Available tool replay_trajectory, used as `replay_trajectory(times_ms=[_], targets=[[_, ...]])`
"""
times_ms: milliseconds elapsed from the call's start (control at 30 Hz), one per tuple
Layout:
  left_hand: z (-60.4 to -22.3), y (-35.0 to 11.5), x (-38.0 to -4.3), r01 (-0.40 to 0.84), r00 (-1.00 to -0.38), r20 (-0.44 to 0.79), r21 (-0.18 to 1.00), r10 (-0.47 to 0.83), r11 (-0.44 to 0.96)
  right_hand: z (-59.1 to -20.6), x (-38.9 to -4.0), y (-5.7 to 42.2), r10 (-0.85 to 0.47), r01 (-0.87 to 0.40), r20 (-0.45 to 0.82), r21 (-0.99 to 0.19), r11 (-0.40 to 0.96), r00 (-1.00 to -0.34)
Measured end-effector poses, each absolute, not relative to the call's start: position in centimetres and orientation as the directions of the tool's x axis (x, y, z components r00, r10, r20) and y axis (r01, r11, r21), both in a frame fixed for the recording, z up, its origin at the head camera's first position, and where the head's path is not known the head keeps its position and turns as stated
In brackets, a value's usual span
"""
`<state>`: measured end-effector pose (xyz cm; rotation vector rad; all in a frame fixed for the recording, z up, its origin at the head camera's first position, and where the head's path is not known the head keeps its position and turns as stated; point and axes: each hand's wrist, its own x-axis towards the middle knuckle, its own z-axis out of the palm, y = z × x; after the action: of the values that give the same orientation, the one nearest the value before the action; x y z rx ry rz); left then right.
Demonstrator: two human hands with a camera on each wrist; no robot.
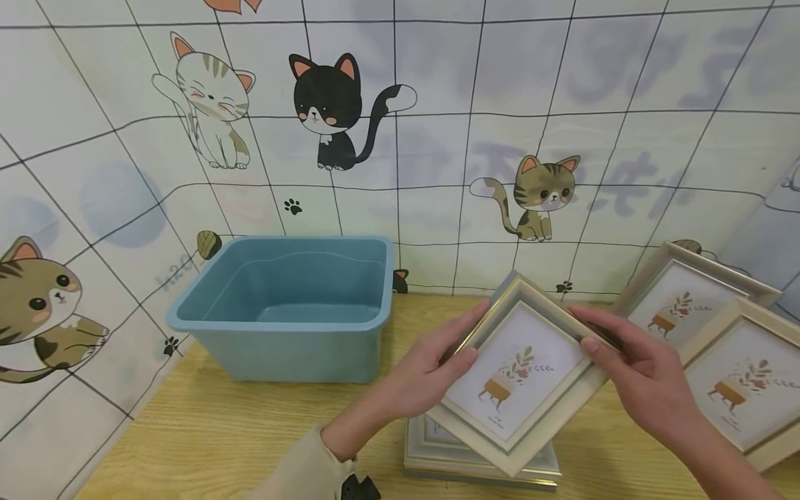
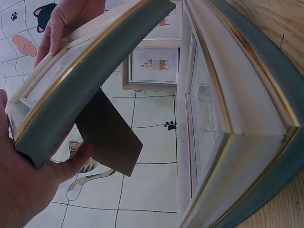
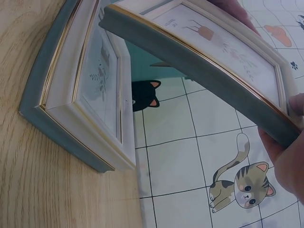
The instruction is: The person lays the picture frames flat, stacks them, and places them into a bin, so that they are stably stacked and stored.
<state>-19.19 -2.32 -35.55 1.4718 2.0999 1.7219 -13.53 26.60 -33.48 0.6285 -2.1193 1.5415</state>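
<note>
Both hands hold a cream photo frame [image 1: 519, 368] with a gold edge and grey-green sides, tilted with one corner toward me. It carries a printed picture of a potted plant. My left hand [image 1: 431, 368] grips its left edge, thumb on the front. On the right edge, my right hand [image 1: 646, 368] has its thumb on the front and fingers behind. A dark stand flap [image 2: 111, 133] sticks out from the frame's back in the left wrist view. Below lies a stack of similar photo frames [image 1: 425, 458], partly hidden by the held one.
A blue plastic bin [image 1: 281, 354] stands left on the wood-grain table [image 1: 187, 430], with nothing seen inside. Two more photo frames, a rear one [image 1: 681, 298] and a front one [image 1: 744, 375], lean at the right. Behind is a tile-patterned wall [image 1: 431, 153] with cartoon cats.
</note>
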Motion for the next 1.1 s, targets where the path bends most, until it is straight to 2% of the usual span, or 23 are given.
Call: replay_trajectory(times_ms=[233,433,833,1100], targets=[[-35.5,-2.3,-19.1,0.608,-0.543,0.455,0.793,0.706,-0.044,-33.5,-13.2,26.9,-0.085,-0.588,0.585,-0.781,0.21,-0.807],[-35.7,-2.3,-19.1,0.614,-0.552,0.432,0.789,0.713,-0.003,-33.7,-13.0,27.1,-0.08,-0.576,0.575,-0.782,0.238,-0.814],[-35.8,-2.1,-19.3,0.666,-0.514,0.479,0.746,0.711,-0.021,-33.6,-13.0,27.5,-0.073,-0.551,0.552,-0.794,0.257,-0.83],[-36.3,-2.1,-19.3,0.695,-0.541,0.491,0.718,0.683,0.035,-33.6,-12.9,27.9,-0.019,-0.502,0.557,-0.731,0.462,-0.83]])
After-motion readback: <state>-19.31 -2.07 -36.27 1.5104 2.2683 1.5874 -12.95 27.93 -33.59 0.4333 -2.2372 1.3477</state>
